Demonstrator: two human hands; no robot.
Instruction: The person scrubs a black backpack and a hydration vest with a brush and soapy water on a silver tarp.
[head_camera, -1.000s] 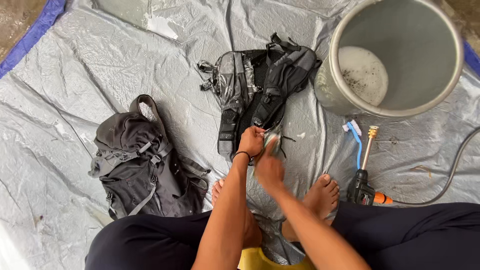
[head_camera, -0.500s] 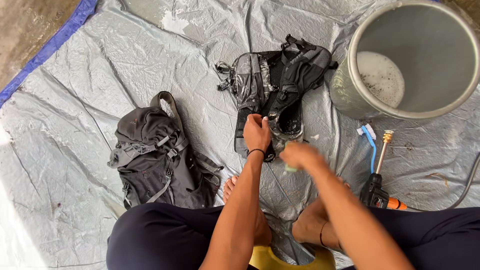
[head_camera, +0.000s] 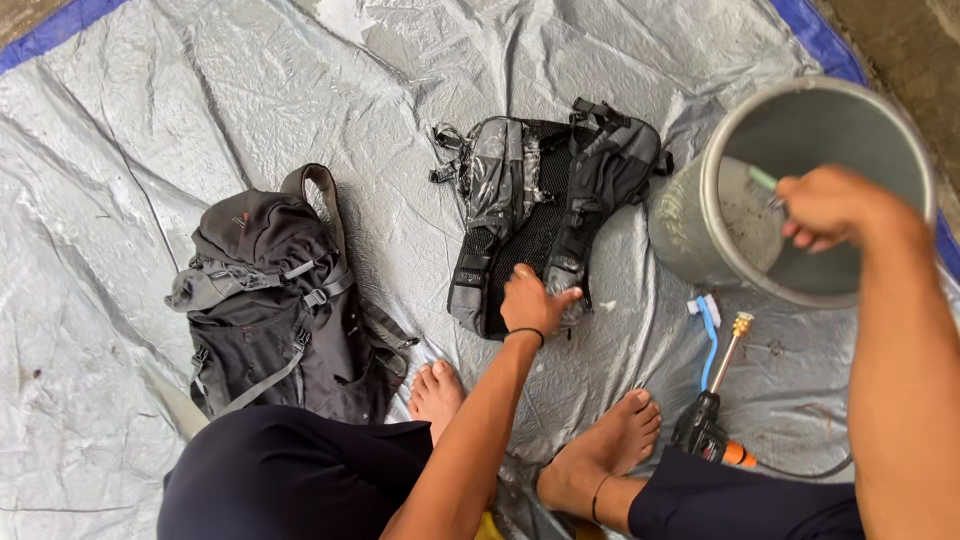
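Our left hand lies flat, fingers loosely spread, pressing the near end of the wet grey-and-black backpack; that pack stretches away from this grip, its long axis running up the grey tarp toward its far straps. Our right hand is well off to the right, over the metal bucket, its grip pinched on a small green-handled brush. The left hand is far nearer the pack. A second black backpack lies left of the left grip; a blue brush and spray nozzle lie between both hands.
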